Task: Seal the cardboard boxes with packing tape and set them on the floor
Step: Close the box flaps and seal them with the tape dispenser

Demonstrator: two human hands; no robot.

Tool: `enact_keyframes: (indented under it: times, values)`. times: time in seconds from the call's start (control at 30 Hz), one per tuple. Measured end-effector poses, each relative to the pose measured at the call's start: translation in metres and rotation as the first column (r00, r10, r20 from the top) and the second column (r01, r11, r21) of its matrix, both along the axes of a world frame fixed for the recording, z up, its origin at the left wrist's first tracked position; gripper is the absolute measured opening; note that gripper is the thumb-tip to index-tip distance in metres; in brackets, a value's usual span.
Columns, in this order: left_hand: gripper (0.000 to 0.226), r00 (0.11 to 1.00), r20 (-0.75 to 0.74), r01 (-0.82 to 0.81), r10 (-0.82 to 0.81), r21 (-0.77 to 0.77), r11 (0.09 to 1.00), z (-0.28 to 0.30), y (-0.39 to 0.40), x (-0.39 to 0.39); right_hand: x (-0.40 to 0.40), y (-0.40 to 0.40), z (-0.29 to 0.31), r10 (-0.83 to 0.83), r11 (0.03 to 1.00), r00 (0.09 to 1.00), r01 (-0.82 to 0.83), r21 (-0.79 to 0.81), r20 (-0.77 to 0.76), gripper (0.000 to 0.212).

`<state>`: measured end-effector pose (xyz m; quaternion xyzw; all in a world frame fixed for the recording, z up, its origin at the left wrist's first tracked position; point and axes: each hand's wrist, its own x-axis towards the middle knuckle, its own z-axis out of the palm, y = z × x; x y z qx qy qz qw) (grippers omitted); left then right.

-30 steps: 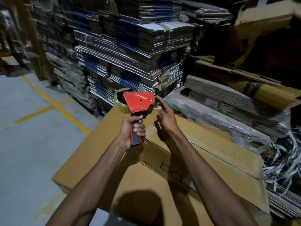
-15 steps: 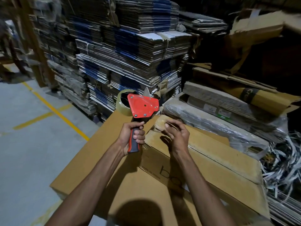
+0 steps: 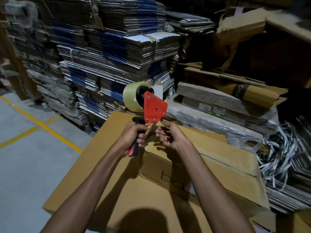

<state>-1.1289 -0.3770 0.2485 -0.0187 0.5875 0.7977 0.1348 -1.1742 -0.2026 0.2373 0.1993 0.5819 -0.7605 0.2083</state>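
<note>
A large brown cardboard box [image 3: 94,165] lies in front of me with its top flaps [image 3: 218,153] folded over, one overlapping the other. My left hand [image 3: 133,137] grips the red and black handle of a red tape dispenser [image 3: 154,109] that carries a roll of clear tape [image 3: 130,96], held upright above the box's far end. Just right of the handle, my right hand [image 3: 170,137] hovers over the flap, fingers loosely curled and blurred, with nothing visibly held.
Tall stacks of flattened cartons [image 3: 107,52] rise behind the box. Plastic-wrapped cardboard bundles [image 3: 213,115] and loose white strapping [image 3: 282,153] lie to the right. Grey floor with yellow lines [image 3: 42,126] spreads to the left.
My right hand has lifted off the flap and come up beside the dispenser handle. The dispenser has turned more upright in my left hand.
</note>
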Motion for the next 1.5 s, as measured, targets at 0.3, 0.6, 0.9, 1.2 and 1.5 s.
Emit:
enact_keyframes:
  times: [0.3, 0.6, 0.9, 1.2, 1.5]
  values:
    - [0.02, 0.986, -0.164, -0.033, -0.037, -0.405, 0.914, -0.004, -0.019, 0.003, -0.063, 0.01, 0.019, 0.174, 0.819, 0.962, -0.024, 0.573, -0.209, 0.03]
    - [0.009, 0.992, -0.116, -0.11, 0.056, -0.539, 0.835, -0.036, -0.053, 0.014, -0.115, 0.003, 0.008, 0.418, 0.443, 0.813, 0.206, 0.872, -0.404, 0.031]
    - [0.018, 0.965, -0.027, -0.249, 0.262, -0.416, 0.875, -0.032, -0.028, 0.026, -0.169, -0.001, -0.016, 0.54, 0.45, 0.751, 0.123, 0.884, -0.38, 0.019]
    - [0.019, 0.947, 0.047, -0.268, 0.319, -0.435, 0.859, -0.03, 0.011, 0.01, -0.191, 0.025, -0.024, 0.594, 0.441, 0.734, 0.045, 0.896, -0.329, 0.022]
    - [0.051, 0.952, 0.073, -0.227, 0.298, -0.486, 0.844, -0.033, 0.021, -0.002, -0.199, 0.037, -0.04, 0.561, 0.54, 0.769, -0.058, 0.84, -0.308, 0.022]
